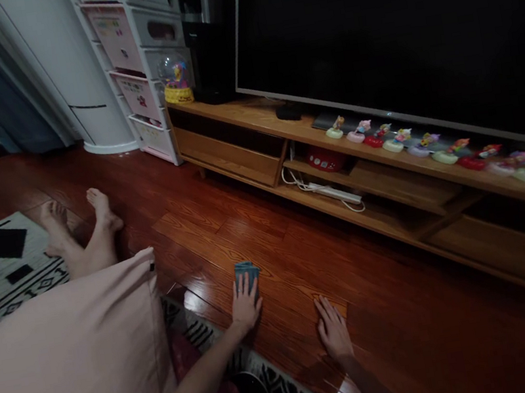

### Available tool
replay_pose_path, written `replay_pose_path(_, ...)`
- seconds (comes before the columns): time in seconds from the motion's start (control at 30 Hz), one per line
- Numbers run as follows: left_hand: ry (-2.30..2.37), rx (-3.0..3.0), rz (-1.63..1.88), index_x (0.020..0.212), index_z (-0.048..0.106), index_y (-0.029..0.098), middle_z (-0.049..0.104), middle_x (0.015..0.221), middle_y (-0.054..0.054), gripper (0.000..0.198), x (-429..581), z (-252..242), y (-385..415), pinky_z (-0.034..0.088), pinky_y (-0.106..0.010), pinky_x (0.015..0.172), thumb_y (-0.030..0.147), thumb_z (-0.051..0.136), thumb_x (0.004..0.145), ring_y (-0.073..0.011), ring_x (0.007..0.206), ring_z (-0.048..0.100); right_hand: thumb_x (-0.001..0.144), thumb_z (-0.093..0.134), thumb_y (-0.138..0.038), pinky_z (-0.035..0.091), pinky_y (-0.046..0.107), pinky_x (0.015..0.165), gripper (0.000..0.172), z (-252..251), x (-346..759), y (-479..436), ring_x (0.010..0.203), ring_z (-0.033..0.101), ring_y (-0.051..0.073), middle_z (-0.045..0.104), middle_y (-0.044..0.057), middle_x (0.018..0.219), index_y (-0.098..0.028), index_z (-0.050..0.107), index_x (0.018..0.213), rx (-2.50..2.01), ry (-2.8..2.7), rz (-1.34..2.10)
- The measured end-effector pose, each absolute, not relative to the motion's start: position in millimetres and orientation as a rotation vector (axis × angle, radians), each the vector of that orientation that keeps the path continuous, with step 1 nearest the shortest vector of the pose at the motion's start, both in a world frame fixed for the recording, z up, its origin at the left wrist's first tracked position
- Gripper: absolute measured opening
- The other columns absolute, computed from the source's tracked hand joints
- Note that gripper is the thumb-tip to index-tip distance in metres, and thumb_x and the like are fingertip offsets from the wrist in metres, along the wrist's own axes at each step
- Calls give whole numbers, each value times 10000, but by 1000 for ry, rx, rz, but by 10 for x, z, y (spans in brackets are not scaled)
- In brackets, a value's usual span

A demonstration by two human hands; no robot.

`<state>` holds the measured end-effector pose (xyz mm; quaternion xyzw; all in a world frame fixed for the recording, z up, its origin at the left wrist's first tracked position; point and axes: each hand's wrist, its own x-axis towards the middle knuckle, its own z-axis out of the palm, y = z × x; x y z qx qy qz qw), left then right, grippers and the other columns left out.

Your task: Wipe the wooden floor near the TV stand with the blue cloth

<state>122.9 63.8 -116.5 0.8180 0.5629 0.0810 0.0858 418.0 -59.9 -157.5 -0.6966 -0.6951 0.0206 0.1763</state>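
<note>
On the reddish wooden floor (270,242) lies a small stack of blue-green cards (245,268), slightly fanned at its far end. My left hand (246,302) rests over the near part of the cards, fingers stretched out and a little spread, hiding some of them. To the right, my right hand (334,331) is held flat at the floor, its fingers extended. No object shows under the right hand, though its palm side is hidden. A gap of bare floor separates the two hands.
A pale pink cushion (77,345) and bare feet (99,206) are at left, beside a patterned rug (11,243). Ahead runs a wooden TV stand (231,155) with a row of small figurines (403,138), a power strip (334,193) and a large television (390,30).
</note>
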Motion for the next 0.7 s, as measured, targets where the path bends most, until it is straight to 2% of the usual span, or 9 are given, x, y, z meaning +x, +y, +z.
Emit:
replay_pose_path(0.27,1031,2681,170,1522,275,272,146,1621,-109,663,1642,-1266,109,170,-536,1171,512,469,936,-304,1483,125,933,307,-198,308,490,1133,629,-1595,4185,-576,1435,299,213,349,43,1556,-310,198,1542,-1948,-1975,5)
replay_pose_path(0.4,861,2721,142,1494,323,323,269,1595,-67,595,1431,-1140,379,141,-523,1179,496,467,944,-262,1470,198,926,311,-189,321,480,1130,621,-1599,4170,-562,1415,338,205,379,42,1540,-305,239,1533,-1935,-1965,-21)
replay_pose_path(0.47,863,2710,116,1489,338,308,322,1573,-75,582,1293,-1043,553,153,-514,1176,474,466,946,-255,1464,220,918,319,-185,323,473,1132,621,-1598,4174,-562,1408,349,202,383,40,1538,-299,264,1526,-1933,-1956,-30)
replay_pose_path(0.7,935,2759,68,1494,322,298,289,1586,-87,720,715,-626,941,147,-488,1181,352,633,847,-253,1475,183,903,294,-179,302,498,1137,621,-1684,4048,-509,1421,325,220,392,58,1529,-269,287,1518,-1938,-1829,-76)
